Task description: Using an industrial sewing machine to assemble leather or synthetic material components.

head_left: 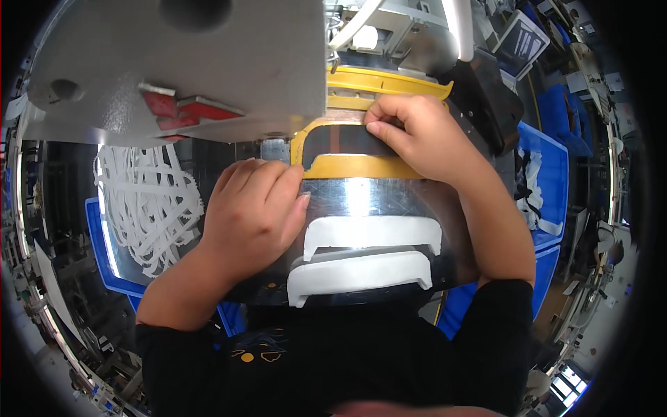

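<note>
My left hand [251, 208] rests knuckles-up on a shiny metal work plate [361, 198], fingers curled together, touching the left edge of a yellow frame-shaped jig [354, 167]. My right hand [420, 135] presses its fingertips on the top right edge of a dark flat piece [337, 139] lying inside that jig. Nearer to me, two white bracket-shaped foam pieces [372, 233] [361, 272] lie on the plate. What, if anything, the left fingers pinch is hidden.
A large grey machine head [187, 62] with red parts overhangs the upper left. A heap of white strips [146, 201] lies in a blue bin [97, 243] on the left. Another blue bin [552, 181] with white pieces stands on the right.
</note>
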The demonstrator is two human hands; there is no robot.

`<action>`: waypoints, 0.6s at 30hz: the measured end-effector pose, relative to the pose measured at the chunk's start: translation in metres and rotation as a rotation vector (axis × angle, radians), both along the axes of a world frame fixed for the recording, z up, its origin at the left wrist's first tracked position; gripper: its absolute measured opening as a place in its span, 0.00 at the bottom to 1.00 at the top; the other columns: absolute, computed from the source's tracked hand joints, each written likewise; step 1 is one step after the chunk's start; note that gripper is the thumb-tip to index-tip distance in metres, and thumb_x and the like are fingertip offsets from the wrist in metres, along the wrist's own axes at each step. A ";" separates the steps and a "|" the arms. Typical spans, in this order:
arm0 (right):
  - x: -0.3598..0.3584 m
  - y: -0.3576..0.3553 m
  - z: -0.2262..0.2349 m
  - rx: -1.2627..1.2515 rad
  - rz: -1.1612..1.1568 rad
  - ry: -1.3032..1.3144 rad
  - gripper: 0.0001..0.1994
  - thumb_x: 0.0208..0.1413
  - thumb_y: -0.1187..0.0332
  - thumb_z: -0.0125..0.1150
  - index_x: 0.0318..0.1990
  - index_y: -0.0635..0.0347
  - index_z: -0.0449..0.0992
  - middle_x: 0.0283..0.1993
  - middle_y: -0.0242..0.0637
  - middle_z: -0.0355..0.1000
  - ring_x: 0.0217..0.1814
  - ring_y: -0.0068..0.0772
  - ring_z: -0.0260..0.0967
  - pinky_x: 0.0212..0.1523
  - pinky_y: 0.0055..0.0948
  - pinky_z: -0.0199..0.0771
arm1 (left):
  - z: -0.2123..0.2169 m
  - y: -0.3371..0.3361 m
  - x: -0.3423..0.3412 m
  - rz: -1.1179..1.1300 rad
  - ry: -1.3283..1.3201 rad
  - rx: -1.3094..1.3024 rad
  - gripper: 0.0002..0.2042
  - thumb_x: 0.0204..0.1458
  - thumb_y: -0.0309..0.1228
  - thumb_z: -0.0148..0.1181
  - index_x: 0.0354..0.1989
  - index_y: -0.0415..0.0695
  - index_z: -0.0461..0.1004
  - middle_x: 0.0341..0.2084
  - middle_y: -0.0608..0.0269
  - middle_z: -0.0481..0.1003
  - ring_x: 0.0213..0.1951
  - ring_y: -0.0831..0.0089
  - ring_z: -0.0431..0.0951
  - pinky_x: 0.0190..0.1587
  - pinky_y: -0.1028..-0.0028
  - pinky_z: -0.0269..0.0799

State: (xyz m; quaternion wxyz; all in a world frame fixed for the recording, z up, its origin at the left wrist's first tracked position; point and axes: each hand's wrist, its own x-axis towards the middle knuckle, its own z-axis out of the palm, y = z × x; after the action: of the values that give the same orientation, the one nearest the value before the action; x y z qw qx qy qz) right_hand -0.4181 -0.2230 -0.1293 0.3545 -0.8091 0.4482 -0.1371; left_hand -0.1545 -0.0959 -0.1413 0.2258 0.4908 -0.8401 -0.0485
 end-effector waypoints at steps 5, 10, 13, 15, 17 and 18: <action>0.001 0.000 -0.002 -0.017 0.009 -0.029 0.08 0.65 0.68 0.67 0.44 0.63 0.85 0.38 0.50 0.83 0.40 0.52 0.83 0.42 0.42 0.79 | 0.000 -0.002 -0.003 -0.011 -0.040 0.059 0.24 0.54 0.34 0.73 0.60 0.38 0.81 0.47 0.54 0.79 0.47 0.55 0.79 0.55 0.58 0.75; -0.002 -0.002 -0.007 -0.042 0.029 -0.058 0.07 0.64 0.69 0.67 0.42 0.63 0.84 0.37 0.49 0.83 0.39 0.54 0.82 0.41 0.44 0.78 | -0.002 -0.003 -0.003 0.002 -0.108 0.107 0.28 0.55 0.38 0.74 0.64 0.40 0.80 0.48 0.55 0.76 0.49 0.55 0.77 0.55 0.58 0.74; 0.000 -0.001 -0.004 -0.012 0.013 -0.004 0.06 0.63 0.69 0.68 0.40 0.63 0.84 0.36 0.49 0.82 0.39 0.53 0.82 0.41 0.44 0.78 | 0.000 -0.003 -0.005 0.005 -0.132 0.124 0.29 0.55 0.38 0.74 0.65 0.40 0.80 0.49 0.55 0.75 0.49 0.55 0.76 0.56 0.58 0.73; 0.000 -0.002 -0.004 -0.016 0.032 -0.005 0.07 0.63 0.68 0.68 0.39 0.63 0.83 0.35 0.49 0.82 0.38 0.52 0.81 0.41 0.44 0.78 | 0.000 -0.002 -0.005 0.007 -0.145 0.132 0.29 0.55 0.39 0.74 0.65 0.40 0.80 0.49 0.55 0.75 0.50 0.55 0.76 0.57 0.57 0.73; -0.001 -0.003 -0.003 0.007 0.028 0.001 0.07 0.63 0.68 0.69 0.39 0.63 0.83 0.35 0.48 0.82 0.37 0.52 0.81 0.40 0.43 0.78 | 0.000 -0.002 -0.005 0.007 -0.158 0.138 0.29 0.55 0.39 0.74 0.65 0.40 0.80 0.50 0.55 0.75 0.50 0.55 0.76 0.57 0.56 0.72; -0.001 -0.003 -0.002 0.029 0.029 0.006 0.07 0.62 0.67 0.70 0.39 0.63 0.83 0.34 0.48 0.82 0.37 0.51 0.81 0.40 0.43 0.77 | -0.001 -0.002 -0.005 0.015 -0.147 0.150 0.29 0.55 0.39 0.74 0.65 0.41 0.80 0.49 0.54 0.75 0.51 0.54 0.76 0.58 0.56 0.72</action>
State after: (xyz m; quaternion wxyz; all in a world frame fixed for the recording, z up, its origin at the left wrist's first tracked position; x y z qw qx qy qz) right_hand -0.4194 -0.2264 -0.1312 0.3668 -0.8108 0.4394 -0.1228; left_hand -0.1593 -0.0981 -0.1418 0.1267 0.5150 -0.8446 -0.0732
